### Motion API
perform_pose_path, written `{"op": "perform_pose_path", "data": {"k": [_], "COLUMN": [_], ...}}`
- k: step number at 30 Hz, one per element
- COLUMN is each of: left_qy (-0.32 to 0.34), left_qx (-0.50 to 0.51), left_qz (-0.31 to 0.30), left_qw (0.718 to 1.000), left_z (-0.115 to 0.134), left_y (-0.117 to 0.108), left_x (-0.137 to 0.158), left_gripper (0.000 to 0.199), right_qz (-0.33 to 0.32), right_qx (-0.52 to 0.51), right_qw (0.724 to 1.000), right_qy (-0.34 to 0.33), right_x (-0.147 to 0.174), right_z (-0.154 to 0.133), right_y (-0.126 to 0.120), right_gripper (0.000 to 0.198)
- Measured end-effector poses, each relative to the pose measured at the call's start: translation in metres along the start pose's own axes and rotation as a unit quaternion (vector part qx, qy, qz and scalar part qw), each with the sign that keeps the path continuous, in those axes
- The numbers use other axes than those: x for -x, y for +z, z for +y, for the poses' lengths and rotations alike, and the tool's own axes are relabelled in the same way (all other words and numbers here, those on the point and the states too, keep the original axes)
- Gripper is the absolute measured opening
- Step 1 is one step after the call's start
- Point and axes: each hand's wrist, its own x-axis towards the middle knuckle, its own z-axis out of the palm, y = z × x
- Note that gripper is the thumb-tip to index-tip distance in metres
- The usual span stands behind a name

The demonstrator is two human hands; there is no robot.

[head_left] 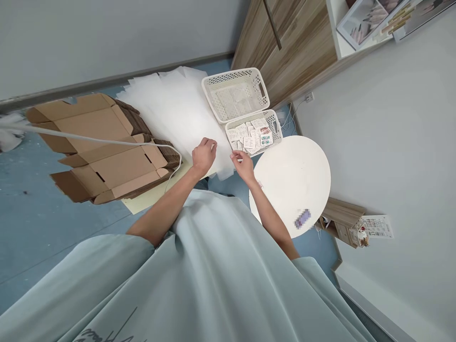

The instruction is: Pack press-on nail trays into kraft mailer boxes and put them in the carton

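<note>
My left hand [204,156] is over the near right part of a pile of white, translucent sheets or bags [178,99], its fingers curled together. My right hand [244,167] has thumb and fingers drawn close at the pile's right edge, just below the smaller white basket [278,127]. Anything thin and white between the fingers of either hand blends with the pile, so I cannot make it out. Inside that basket lie several small printed cards [248,142], and one pack [265,136] shows green and red items.
Flattened brown cardboard boxes [96,128] are stacked at left, crossed by a white cable [107,141]. A larger white basket [205,90] holds clear packets. At right stand a round white table [295,175] and a small wooden cabinet [340,213]. A wooden cupboard [302,42] is behind.
</note>
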Motion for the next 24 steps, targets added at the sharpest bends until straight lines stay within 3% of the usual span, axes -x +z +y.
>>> {"op": "perform_pose_path", "data": {"k": [4,7,10,13,18,24], "left_qy": [0.041,0.076,0.115,0.161,0.195,0.074], "left_qx": [0.072,0.081,0.083,0.103,0.183,0.363], "left_qz": [0.038,0.048,0.031,-0.005,-0.044,-0.105], "left_qw": [0.996,0.993,0.989,0.982,0.963,0.923], "left_z": [0.022,0.045,0.069,0.091,0.118,0.145], "left_y": [-0.022,-0.032,-0.035,-0.03,0.002,0.075], "left_x": [0.03,0.049,0.062,0.072,0.091,0.113], "left_gripper": [0.024,0.021,0.019,0.018,0.026,0.059], "right_qz": [0.034,0.017,-0.017,-0.005,0.104,0.235], "right_qx": [-0.026,-0.064,-0.118,-0.175,-0.266,-0.326], "right_qw": [0.998,0.997,0.993,0.984,0.958,0.915], "right_qy": [-0.051,-0.045,-0.023,-0.018,-0.015,-0.016], "right_x": [-0.019,-0.027,-0.022,-0.001,0.053,0.117], "right_z": [-0.014,-0.021,-0.022,-0.018,0.008,0.061], "right_y": [-0.004,-0.011,-0.025,-0.045,-0.082,-0.114], "right_gripper": [0.051,0.063,0.06,0.052,0.048,0.046]}}
